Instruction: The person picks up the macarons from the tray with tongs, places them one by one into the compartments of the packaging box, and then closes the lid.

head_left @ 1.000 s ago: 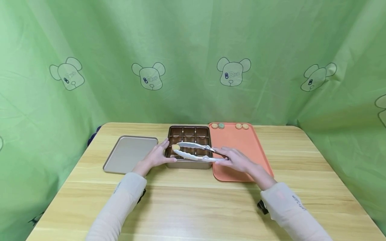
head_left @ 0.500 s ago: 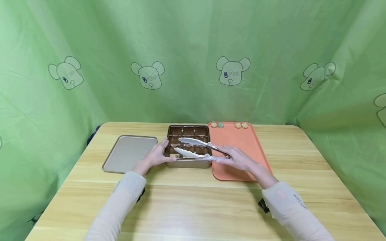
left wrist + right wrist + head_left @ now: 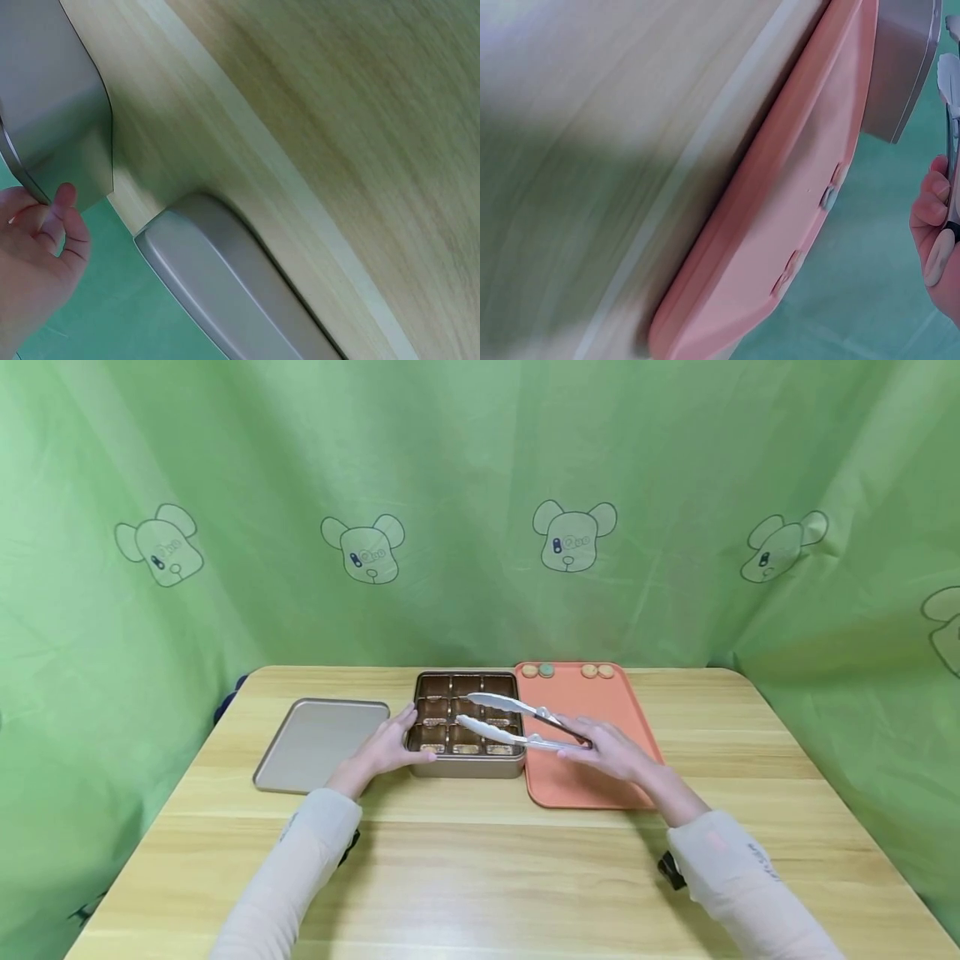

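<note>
In the head view my left hand (image 3: 384, 747) holds the near left corner of a square metal tin (image 3: 467, 767), thumb along the front and fingers at the left side. A brown insert (image 3: 466, 708) divides the tin into several compartments. Pale patches show in its front row, but whether they are cookies or reflections I cannot tell. My right hand (image 3: 606, 748) grips a pair of metal tongs (image 3: 501, 702) by the handles. Their arms are spread above the tin's right part with nothing between the tips. In the right wrist view the tongs (image 3: 949, 79) are partly cut off.
An orange tray (image 3: 592, 781) adjoins the tin's right side. Along its far edge lie a green cookie (image 3: 547, 670) and several tan cookies (image 3: 589, 671). A flat metal lid (image 3: 318, 743) lies left of the tin on the wooden table (image 3: 465, 868).
One second ago the tongs held a tan cookie over the tin's front left part. They have let it go and spread, and my right hand has moved right. My left hand stays put.
</note>
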